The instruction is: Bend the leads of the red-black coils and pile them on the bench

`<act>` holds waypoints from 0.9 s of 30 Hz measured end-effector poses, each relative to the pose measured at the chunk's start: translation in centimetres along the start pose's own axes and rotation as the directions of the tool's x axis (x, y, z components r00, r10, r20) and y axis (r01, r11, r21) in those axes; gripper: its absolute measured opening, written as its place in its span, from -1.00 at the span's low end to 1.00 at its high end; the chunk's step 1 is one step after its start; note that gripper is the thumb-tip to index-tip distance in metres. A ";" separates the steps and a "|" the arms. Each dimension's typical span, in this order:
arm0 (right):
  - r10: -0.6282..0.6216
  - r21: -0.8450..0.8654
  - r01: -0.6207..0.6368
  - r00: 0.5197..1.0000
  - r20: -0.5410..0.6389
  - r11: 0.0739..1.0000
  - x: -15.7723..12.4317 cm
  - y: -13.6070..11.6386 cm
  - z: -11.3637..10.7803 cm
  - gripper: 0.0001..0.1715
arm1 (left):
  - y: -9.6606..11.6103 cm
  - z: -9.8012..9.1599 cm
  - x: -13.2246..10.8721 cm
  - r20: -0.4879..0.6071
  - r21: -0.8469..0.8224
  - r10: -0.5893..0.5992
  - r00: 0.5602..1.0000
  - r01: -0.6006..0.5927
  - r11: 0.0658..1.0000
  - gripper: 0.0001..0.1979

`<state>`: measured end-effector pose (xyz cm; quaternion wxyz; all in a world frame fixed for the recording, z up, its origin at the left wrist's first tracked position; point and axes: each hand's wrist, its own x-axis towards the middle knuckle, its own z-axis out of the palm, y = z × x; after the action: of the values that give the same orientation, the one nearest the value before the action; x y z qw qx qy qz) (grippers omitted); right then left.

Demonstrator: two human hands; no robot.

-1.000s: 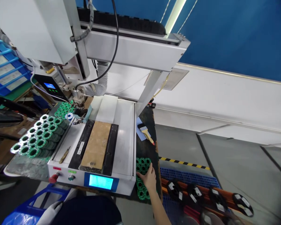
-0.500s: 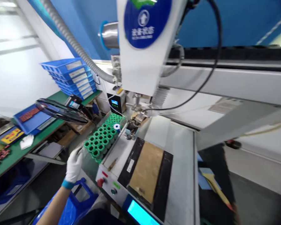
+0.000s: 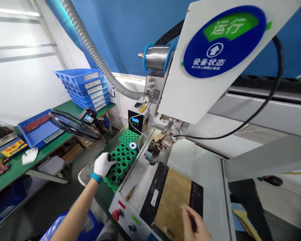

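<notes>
The left hand, in a white glove with a blue wristband, has its fingers curled and drawn together over the near side of the green spools. The fingertips touch the spools and a dark bit shows at them, but I cannot tell whether they pinch anything. The spools stand upright, packed in rows, forming a block just left of the machine bed. The block's long axis runs along the bed's left edge, from the near corner by the red stop button toward the small black control box at the far end. From the left hand, most of the block lies ahead and to the right, and that hand is much the nearer of the two.

The bare right hand is well apart, at the bottom edge of the view over the near right part of the bed. Its fingers are bunched around something dark and narrow, possibly only the bed's black strip behind them, so its grip is unclear. Just under it lies the tan board set into the bed. A white roll sits at the block's far end, beside the bed. Farther left of the bed stand a fan and stacked blue crates on a green bench.
</notes>
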<state>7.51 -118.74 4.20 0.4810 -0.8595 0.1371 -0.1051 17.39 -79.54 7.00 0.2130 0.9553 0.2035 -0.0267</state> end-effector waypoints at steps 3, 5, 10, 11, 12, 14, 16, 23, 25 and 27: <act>-0.086 0.080 0.075 0.987 0.136 0.994 -0.7 -4.3 4.7 -0.51 | -0.1 -0.3 0.8 0.016 -0.041 -0.010 1.000 0.011 0.999 -0.66; -0.145 0.148 0.112 0.962 0.231 0.983 -0.8 -6.3 7.1 -0.55 | -0.3 -0.4 1.5 0.049 -0.081 -0.007 0.999 0.011 0.997 -0.67; -0.231 0.324 0.096 0.882 0.411 0.941 -1.0 -9.3 10.9 -0.63 | -0.6 -0.9 2.1 0.042 -0.145 -0.036 0.998 0.042 0.989 -0.74; -0.226 0.349 0.069 0.872 0.434 0.935 -1.0 -9.6 11.6 -0.63 | -0.5 -1.2 1.8 0.017 -0.154 -0.050 0.999 0.052 0.987 -0.74; -0.214 0.372 0.036 0.866 0.451 0.928 -1.0 -9.8 12.3 -0.62 | -0.4 -1.7 1.5 -0.013 -0.165 -0.065 0.998 0.062 0.984 -0.74; -0.170 0.419 -0.050 0.865 0.473 0.907 -1.2 -10.3 13.8 -0.56 | 0.0 -3.0 0.3 -0.074 -0.199 -0.079 0.994 0.063 0.978 -0.76; -0.114 0.473 -0.143 0.873 0.474 0.869 -1.3 -10.9 15.0 -0.44 | 0.6 -4.4 -1.4 -0.119 -0.250 -0.064 0.991 0.033 0.968 -0.78; 0.047 0.556 -0.240 0.940 0.338 0.795 0.4 -11.4 10.4 -0.27 | 5.5 -1.4 -10.9 -0.004 -0.410 0.178 0.984 -0.164 0.897 -0.60; 0.119 0.507 -0.224 0.966 0.231 0.833 1.7 -9.4 7.1 -0.21 | 7.1 1.5 -13.5 0.077 -0.420 0.289 0.954 -0.232 0.877 -0.53; 0.193 0.424 -0.218 0.976 0.103 0.879 3.1 -6.6 4.0 -0.12 | 8.5 4.2 -15.6 0.155 -0.390 0.387 0.909 -0.304 0.869 -0.42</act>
<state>12.60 -113.33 7.93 0.6720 -0.7144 0.1868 -0.0567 6.68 -94.15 8.71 0.4061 0.9119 0.0037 -0.0600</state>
